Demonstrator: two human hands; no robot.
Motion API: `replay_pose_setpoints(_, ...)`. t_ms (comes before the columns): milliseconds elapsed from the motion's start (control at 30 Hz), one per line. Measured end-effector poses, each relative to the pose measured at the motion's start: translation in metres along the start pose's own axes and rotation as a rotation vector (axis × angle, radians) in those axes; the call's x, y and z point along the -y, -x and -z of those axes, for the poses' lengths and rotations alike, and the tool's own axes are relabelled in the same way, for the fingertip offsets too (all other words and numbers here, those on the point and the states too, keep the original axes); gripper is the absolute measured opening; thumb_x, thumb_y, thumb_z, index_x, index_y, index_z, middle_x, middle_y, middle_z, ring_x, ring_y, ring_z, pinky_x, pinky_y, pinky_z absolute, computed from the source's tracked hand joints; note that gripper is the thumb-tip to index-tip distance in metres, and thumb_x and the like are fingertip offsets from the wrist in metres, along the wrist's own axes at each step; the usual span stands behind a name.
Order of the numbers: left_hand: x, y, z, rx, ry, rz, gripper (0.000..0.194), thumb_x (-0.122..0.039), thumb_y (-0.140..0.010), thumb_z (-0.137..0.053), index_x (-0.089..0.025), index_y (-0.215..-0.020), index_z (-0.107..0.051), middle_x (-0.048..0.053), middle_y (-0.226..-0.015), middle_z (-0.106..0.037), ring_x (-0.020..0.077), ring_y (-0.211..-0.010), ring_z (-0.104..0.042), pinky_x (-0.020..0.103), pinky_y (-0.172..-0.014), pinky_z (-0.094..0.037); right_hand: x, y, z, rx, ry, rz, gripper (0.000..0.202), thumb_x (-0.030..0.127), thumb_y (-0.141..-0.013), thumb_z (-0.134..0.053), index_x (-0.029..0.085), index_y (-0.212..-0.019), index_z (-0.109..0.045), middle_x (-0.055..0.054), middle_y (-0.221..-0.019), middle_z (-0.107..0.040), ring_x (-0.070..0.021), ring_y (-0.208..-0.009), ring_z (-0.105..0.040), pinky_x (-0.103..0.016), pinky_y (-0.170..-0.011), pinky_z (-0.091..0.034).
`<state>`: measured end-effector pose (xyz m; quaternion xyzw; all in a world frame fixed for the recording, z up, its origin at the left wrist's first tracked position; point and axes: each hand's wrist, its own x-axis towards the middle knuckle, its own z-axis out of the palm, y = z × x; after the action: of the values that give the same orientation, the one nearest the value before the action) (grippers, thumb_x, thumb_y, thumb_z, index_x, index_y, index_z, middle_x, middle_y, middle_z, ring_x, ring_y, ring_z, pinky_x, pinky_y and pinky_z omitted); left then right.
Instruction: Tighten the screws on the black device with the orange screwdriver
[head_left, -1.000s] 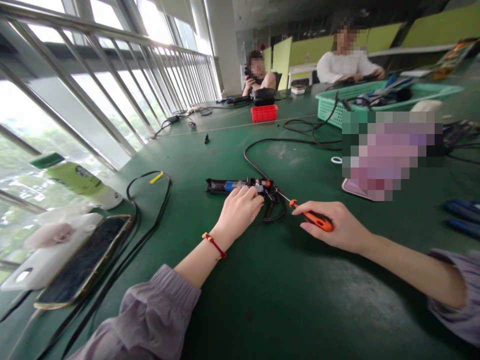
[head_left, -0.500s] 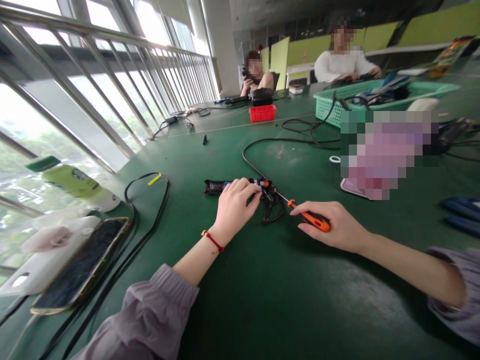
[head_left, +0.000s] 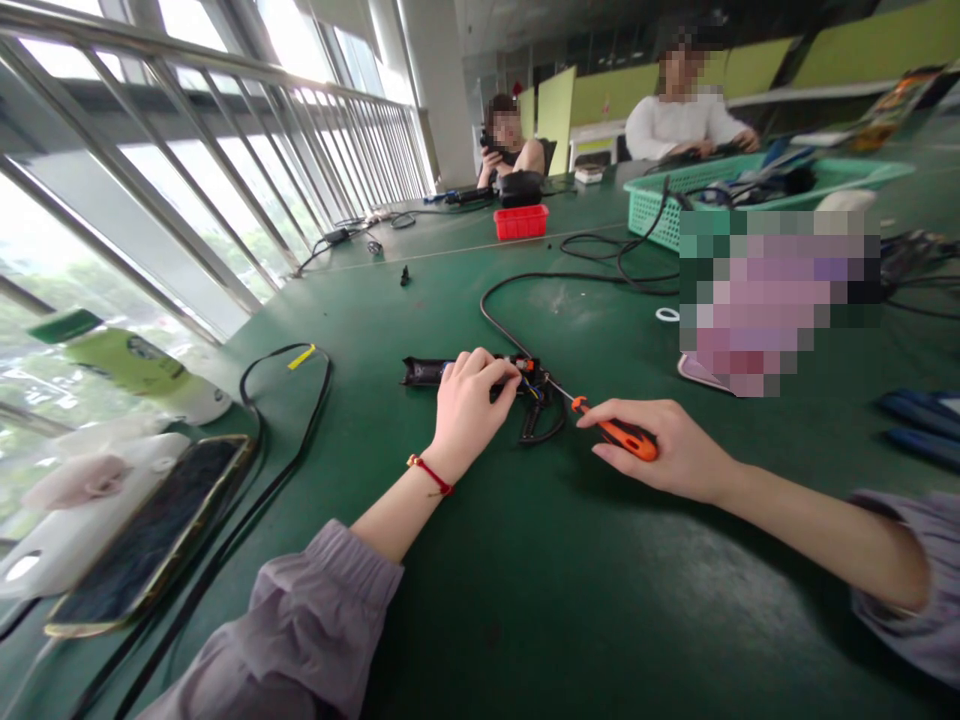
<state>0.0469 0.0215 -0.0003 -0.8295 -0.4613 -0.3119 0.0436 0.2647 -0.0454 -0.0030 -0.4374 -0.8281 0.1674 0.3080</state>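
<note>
A black device (head_left: pixel 424 372) with an opened casing, coloured wires and a small orange part lies on the green table, a black cable running from its right end. My left hand (head_left: pixel 474 405) is closed over its middle, fingertips bent down by the wires. In my right hand (head_left: pixel 667 448) is an orange and black screwdriver (head_left: pixel 628 438), held between thumb and fingers. Its metal shaft points up and left, with the tip at the right end of the device. Exactly what the tip touches is too small to tell.
A phone (head_left: pixel 154 535), a bottle (head_left: pixel 139 365) and a looped black cable (head_left: pixel 324 385) lie at the left. Farther back are a red basket (head_left: pixel 521 222) and a green basket (head_left: pixel 652 215). Blue-handled pliers (head_left: pixel 922 425) lie right. Two people sit beyond.
The view has shifted slightly, so most things appear a little farther left. Both hands keep nearly the same pose on the device and screwdriver.
</note>
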Motion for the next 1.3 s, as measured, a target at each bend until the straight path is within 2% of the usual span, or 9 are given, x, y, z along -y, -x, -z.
replay_pose_setpoints(200,0.002,-0.002,0.005,-0.005,-0.074,0.002,0.01,-0.028,-0.082,-0.052,-0.022,-0.087,-0.059,0.002,-0.086,-0.054,0.0188,-0.086,-0.047,0.032,-0.075,-0.036,0.002,0.0,0.001,-0.075,0.016,-0.017,0.018,0.026,-0.08,-0.053,0.019,-0.095,-0.06,-0.002,-0.086,-0.068,-0.0123,-0.069,-0.062,-0.024,-0.065,-0.045)
replay_pose_setpoints(300,0.02,-0.004,0.012,0.043,-0.114,-0.069,0.025,-0.037,-0.08,-0.053,-0.022,-0.1,-0.056,0.004,-0.096,-0.055,0.0211,-0.093,-0.047,0.034,-0.081,-0.036,0.004,0.0,0.002,-0.199,0.001,-0.077,0.018,0.023,-0.081,-0.049,0.018,-0.095,-0.06,-0.003,-0.083,-0.068,-0.0111,-0.061,-0.059,-0.023,-0.058,-0.044)
replay_pose_setpoints(400,0.044,-0.003,0.017,0.125,-0.137,-0.121,0.044,-0.046,-0.079,-0.053,-0.022,-0.116,-0.05,0.006,-0.11,-0.054,0.0231,-0.104,-0.046,0.037,-0.093,-0.031,0.004,0.001,0.001,-0.323,-0.055,-0.097,0.016,0.022,-0.081,-0.049,0.019,-0.092,-0.06,-0.003,-0.082,-0.067,-0.0108,-0.06,-0.058,-0.023,-0.055,-0.043)
replay_pose_setpoints(500,0.058,-0.001,0.018,0.193,-0.161,-0.109,0.049,-0.054,-0.081,-0.048,-0.021,-0.116,-0.049,0.006,-0.106,-0.057,0.0225,-0.101,-0.048,0.037,-0.093,-0.032,0.003,0.002,0.001,-0.424,-0.065,-0.113,0.014,0.022,-0.081,-0.05,0.019,-0.091,-0.06,-0.001,-0.072,-0.064,-0.0091,-0.053,-0.053,-0.023,-0.052,-0.041)
replay_pose_setpoints(567,0.059,0.0,0.017,0.2,-0.194,-0.085,0.048,-0.057,-0.08,-0.047,-0.02,-0.111,-0.052,0.005,-0.1,-0.059,0.0221,-0.095,-0.051,0.036,-0.088,-0.035,0.003,0.004,0.001,-0.454,-0.061,-0.097,0.015,0.022,-0.082,-0.05,0.019,-0.092,-0.06,0.0,-0.07,-0.062,-0.0082,-0.05,-0.051,-0.023,-0.051,-0.041)
replay_pose_setpoints(633,0.053,0.0,0.016,0.175,-0.243,-0.051,0.047,-0.059,-0.078,-0.048,-0.02,-0.102,-0.054,0.005,-0.093,-0.059,0.022,-0.089,-0.052,0.035,-0.082,-0.036,0.004,0.005,0.001,-0.427,-0.067,-0.054,0.015,0.021,-0.082,-0.049,0.019,-0.093,-0.059,0.001,-0.07,-0.062,-0.0077,-0.049,-0.051,-0.022,-0.05,-0.041)
replay_pose_setpoints(767,0.038,-0.001,0.016,0.112,-0.338,0.018,0.044,-0.061,-0.076,-0.05,-0.019,-0.091,-0.054,0.005,-0.086,-0.059,0.0222,-0.084,-0.054,0.034,-0.075,-0.036,0.006,0.006,0.001,-0.287,-0.051,0.041,0.018,0.019,-0.081,-0.05,0.02,-0.097,-0.058,0.0,-0.076,-0.064,-0.0085,-0.057,-0.056,-0.021,-0.055,-0.043)
replay_pose_setpoints(1033,0.032,-0.002,0.016,0.152,-0.42,0.023,0.039,-0.053,-0.077,-0.055,-0.021,-0.097,-0.05,0.004,-0.094,-0.057,0.0206,-0.08,-0.059,0.029,-0.064,-0.037,0.006,0.004,0.001,-0.217,-0.056,0.056,0.021,0.018,-0.081,-0.049,0.02,-0.1,-0.057,0.0,-0.079,-0.064,-0.008,-0.059,-0.056,-0.02,-0.056,-0.043)
replay_pose_setpoints(1300,0.034,-0.001,0.017,0.148,-0.401,-0.005,0.035,-0.05,-0.079,-0.054,-0.021,-0.098,-0.049,0.003,-0.095,-0.057,0.0204,-0.084,-0.059,0.029,-0.063,-0.038,0.009,0.003,0.003,-0.147,-0.027,0.063,0.02,0.02,-0.083,-0.048,0.02,-0.101,-0.056,0.0,-0.08,-0.064,-0.0083,-0.057,-0.054,-0.021,-0.054,-0.042)
